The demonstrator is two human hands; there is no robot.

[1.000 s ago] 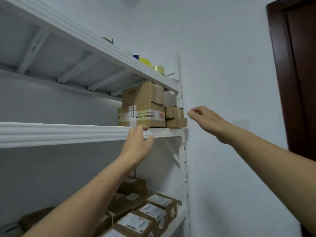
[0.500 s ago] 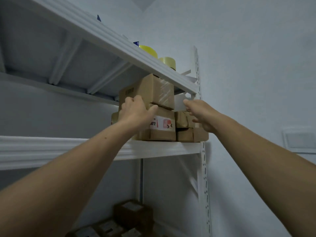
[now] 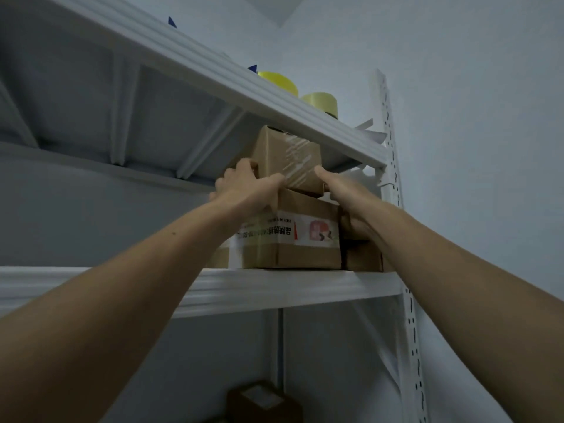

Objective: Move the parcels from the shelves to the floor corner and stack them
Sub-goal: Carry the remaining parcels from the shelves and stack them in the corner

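Observation:
A brown cardboard parcel (image 3: 287, 157) with clear tape sits tilted on top of a larger labelled parcel (image 3: 302, 239) on the middle shelf (image 3: 274, 285). My left hand (image 3: 247, 187) grips the top parcel's left lower edge, fingers round its side and thumb under its front. My right hand (image 3: 345, 193) holds its right side, thumb against the front face, the fingers hidden behind the box. Two small parcels (image 3: 363, 257) are stacked at the right, partly hidden by my right wrist.
The upper shelf (image 3: 213, 65) hangs close above the top parcel and carries yellow tape rolls (image 3: 320, 102). A white perforated upright (image 3: 396, 209) stands at the right, next to the wall. One more parcel (image 3: 262, 401) lies on a lower shelf.
Both hands rose from the lower parcels and closed on the top parcel, which is now tilted. The camera moved closer and looks up more steeply.

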